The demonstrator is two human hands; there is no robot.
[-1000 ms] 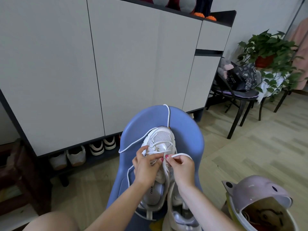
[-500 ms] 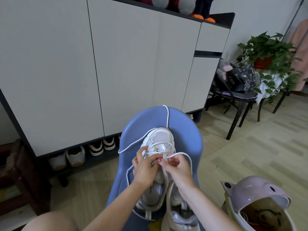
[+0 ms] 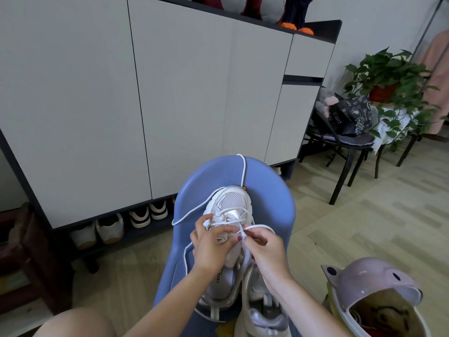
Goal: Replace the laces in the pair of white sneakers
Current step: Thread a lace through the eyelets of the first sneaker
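Head view gives me the blue chair (image 3: 272, 200), then a white sneaker (image 3: 228, 207) lying on its seat — my left hand (image 3: 211, 249) grips its tongue area, my right hand (image 3: 264, 246) pinches the white lace (image 3: 257, 226) beside the eyelets.
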